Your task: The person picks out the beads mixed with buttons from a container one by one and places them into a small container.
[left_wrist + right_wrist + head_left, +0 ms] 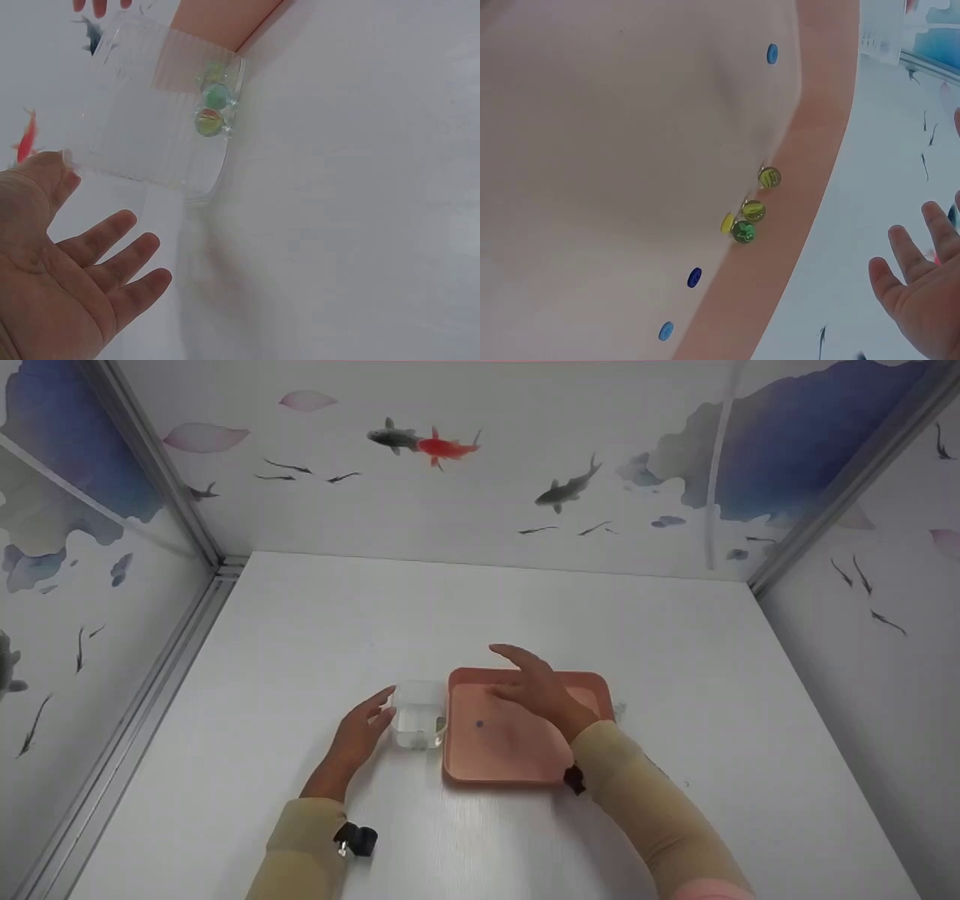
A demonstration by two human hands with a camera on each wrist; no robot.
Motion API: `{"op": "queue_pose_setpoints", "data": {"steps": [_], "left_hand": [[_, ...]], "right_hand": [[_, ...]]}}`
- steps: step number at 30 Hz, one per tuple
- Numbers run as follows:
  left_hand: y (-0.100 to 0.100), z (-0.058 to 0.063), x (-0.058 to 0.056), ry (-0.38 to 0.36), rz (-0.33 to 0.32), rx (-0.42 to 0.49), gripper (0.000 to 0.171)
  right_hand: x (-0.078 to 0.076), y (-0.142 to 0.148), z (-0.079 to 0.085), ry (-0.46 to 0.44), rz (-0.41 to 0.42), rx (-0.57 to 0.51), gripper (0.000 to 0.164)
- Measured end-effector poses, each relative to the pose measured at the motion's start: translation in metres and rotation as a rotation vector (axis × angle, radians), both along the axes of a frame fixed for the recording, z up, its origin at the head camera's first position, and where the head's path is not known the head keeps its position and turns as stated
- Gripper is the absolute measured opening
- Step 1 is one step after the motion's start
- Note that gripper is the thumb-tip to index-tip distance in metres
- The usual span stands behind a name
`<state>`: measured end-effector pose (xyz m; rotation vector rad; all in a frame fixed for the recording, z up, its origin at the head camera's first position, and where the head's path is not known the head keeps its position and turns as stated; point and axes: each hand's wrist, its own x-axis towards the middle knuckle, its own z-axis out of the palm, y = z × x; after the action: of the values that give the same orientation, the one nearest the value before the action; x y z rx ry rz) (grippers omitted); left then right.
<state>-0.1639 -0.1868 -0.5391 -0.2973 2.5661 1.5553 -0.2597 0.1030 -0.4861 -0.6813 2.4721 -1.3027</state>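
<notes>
Head view: the left hand (358, 735) stood at the left side of a clear container (418, 692), thumb and forefinger parted at its edge; the left wrist view showed fingertips up at the rim, seemingly touching, and three other fingers spread loose, gripping nothing, while a few marbles (217, 96) sat together at the base along one wall. The right hand (534, 690) hovered over the far part of a pink tray (517, 746), fingers apart and holding nothing, its forefinger reaching past the far rim. Below it, the right wrist view showed three loose marbles (754, 210) by the tray's sloping side, a yellow button (727, 223) beside them, and three blue buttons (694, 277) spaced along the floor. The container stood close against the tray's left rim, with barely any gap between the two. Outward from there, white tabletop (322, 652) gave wide room to the left, to the right and beyond the far rim, running out to fish-printed panels (480, 510) on three sides, well apart from both hands
</notes>
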Motion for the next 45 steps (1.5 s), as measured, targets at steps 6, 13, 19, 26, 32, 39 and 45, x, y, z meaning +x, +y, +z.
{"op": "queue_pose_setpoints", "data": {"steps": [6,13,19,26,32,39,45], "left_hand": [[0.000,0.001,0.000,-0.009,-0.001,0.001,0.047],[0.000,0.004,0.001,0.003,-0.008,-0.006,0.047],[0.000,0.003,0.001,-0.002,-0.003,0.004,0.047],[0.000,0.000,0.000,-0.004,-0.008,-0.010,0.047],[0.000,-0.001,-0.001,-0.008,-0.004,-0.019,0.048],[0.001,-0.002,-0.001,-0.001,-0.001,-0.024,0.048],[0.001,-0.001,-0.001,0.004,-0.002,-0.029,0.047]], "right_hand": [[-0.006,0.007,-0.005,0.013,-0.078,0.043,0.068],[-0.009,0.016,-0.007,-0.036,-0.082,-0.018,0.072],[-0.010,0.022,-0.009,-0.159,-0.114,-0.069,0.074],[-0.014,0.027,-0.013,-0.221,-0.164,-0.078,0.068],[-0.016,0.031,-0.013,-0.217,-0.163,-0.053,0.055],[-0.019,0.035,-0.012,-0.172,-0.184,0.048,0.051],[-0.025,0.037,-0.015,-0.114,-0.152,0.025,0.047]]}}
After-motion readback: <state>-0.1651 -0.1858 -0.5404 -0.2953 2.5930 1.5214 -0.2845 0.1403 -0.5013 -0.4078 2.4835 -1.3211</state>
